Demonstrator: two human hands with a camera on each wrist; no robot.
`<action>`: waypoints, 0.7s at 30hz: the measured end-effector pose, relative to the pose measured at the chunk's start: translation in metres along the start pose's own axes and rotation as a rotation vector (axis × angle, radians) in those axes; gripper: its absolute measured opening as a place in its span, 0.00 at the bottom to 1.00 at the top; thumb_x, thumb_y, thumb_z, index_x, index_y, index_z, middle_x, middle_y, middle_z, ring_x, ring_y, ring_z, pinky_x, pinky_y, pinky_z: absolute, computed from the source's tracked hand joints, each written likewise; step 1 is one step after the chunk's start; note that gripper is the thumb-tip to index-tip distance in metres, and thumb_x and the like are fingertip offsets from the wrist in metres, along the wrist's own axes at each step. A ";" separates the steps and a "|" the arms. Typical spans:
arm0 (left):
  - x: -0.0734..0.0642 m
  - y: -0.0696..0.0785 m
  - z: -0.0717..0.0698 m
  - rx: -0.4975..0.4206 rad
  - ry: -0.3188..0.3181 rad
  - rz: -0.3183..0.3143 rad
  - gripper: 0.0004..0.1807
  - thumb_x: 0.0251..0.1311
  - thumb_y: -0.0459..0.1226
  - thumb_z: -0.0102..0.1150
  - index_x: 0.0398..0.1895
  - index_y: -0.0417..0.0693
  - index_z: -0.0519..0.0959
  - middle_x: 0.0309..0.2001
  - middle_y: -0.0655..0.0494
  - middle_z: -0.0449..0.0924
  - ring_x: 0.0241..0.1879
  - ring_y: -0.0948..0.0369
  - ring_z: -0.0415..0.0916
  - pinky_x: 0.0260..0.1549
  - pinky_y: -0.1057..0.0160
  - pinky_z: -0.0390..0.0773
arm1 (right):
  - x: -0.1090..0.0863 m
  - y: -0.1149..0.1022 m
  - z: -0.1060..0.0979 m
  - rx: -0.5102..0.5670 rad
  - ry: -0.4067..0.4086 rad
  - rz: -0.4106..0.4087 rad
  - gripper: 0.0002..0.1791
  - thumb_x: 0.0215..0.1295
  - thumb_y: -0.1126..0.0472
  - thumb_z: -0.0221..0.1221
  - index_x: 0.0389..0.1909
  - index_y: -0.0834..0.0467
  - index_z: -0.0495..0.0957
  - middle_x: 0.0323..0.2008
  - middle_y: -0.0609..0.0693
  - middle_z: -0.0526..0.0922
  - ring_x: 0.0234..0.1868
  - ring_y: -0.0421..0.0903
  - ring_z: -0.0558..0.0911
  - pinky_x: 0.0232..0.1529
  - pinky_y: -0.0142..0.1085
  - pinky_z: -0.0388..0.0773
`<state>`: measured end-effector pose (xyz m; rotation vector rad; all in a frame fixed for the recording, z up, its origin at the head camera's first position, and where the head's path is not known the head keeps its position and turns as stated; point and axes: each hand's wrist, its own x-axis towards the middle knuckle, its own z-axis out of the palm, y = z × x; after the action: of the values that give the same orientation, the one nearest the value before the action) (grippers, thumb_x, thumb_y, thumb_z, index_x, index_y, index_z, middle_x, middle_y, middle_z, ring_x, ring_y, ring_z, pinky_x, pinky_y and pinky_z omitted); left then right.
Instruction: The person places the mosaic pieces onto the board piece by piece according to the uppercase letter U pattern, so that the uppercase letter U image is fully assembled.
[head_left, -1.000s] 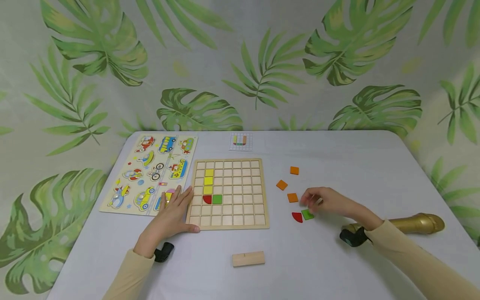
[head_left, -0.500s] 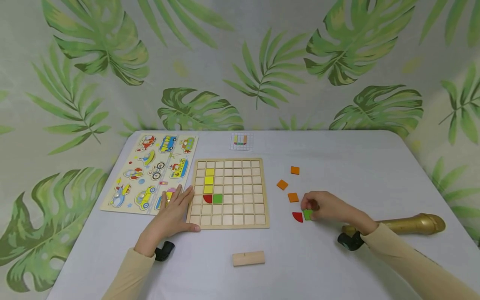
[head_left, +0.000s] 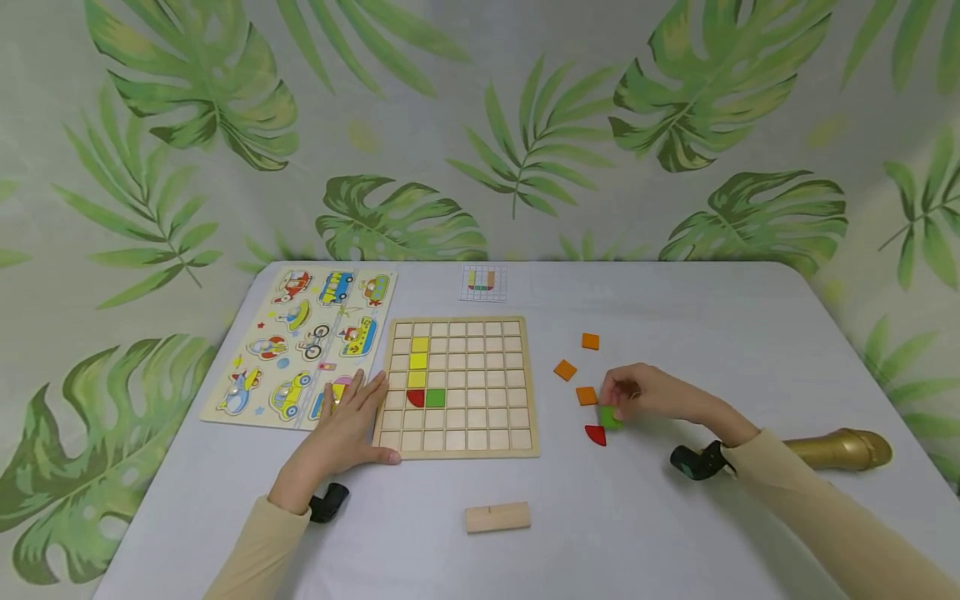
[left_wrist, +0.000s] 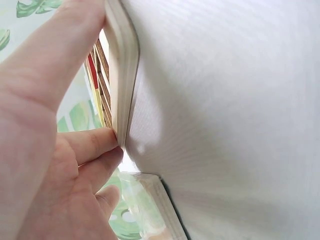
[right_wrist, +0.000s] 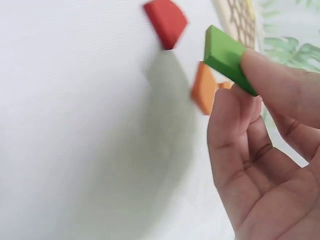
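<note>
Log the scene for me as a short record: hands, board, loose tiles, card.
Left hand: touching the grid board at its left edge
Right hand: pinching a green tile, off the table
On board: three yellow squares in a column, red quarter-circle below, green square right of it
Loose: three orange squares, red wedge
Pattern card: flat, beyond the board

A vehicle puzzle board (head_left: 321, 317), printed with a bus, a bicycle, a ship and a yellow car, lies flat at the left of a white-covered table (head_left: 720, 325). A plain wooden block (head_left: 497, 517) rests near the front, while a gold-coloured object (head_left: 843, 450), partly hidden, lies at right. A pale cloth backdrop (head_left: 420, 125) patterned with green leaves hangs behind.
</note>
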<state>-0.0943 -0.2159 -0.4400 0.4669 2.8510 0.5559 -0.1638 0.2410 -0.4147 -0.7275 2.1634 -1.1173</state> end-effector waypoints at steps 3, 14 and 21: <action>0.000 0.000 0.001 0.001 0.002 0.005 0.63 0.37 0.56 0.75 0.73 0.35 0.53 0.74 0.43 0.47 0.73 0.42 0.32 0.63 0.34 0.27 | 0.007 -0.006 -0.001 0.043 0.008 0.005 0.08 0.56 0.73 0.58 0.37 0.65 0.77 0.33 0.55 0.78 0.34 0.49 0.75 0.38 0.34 0.75; 0.000 -0.001 0.001 -0.001 0.006 0.009 0.62 0.37 0.56 0.74 0.72 0.35 0.54 0.74 0.44 0.47 0.73 0.42 0.33 0.63 0.34 0.27 | 0.056 -0.033 0.014 0.070 0.029 -0.007 0.07 0.61 0.68 0.60 0.39 0.64 0.78 0.32 0.52 0.77 0.36 0.50 0.74 0.37 0.34 0.73; -0.001 -0.001 0.000 -0.002 0.009 0.010 0.62 0.37 0.57 0.74 0.72 0.35 0.54 0.74 0.44 0.47 0.73 0.42 0.32 0.63 0.34 0.27 | 0.095 -0.049 0.030 0.069 0.007 -0.100 0.08 0.58 0.71 0.59 0.39 0.64 0.78 0.32 0.51 0.77 0.35 0.48 0.74 0.36 0.34 0.73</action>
<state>-0.0937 -0.2170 -0.4400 0.4804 2.8582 0.5635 -0.1965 0.1353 -0.4117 -0.8094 2.1033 -1.2403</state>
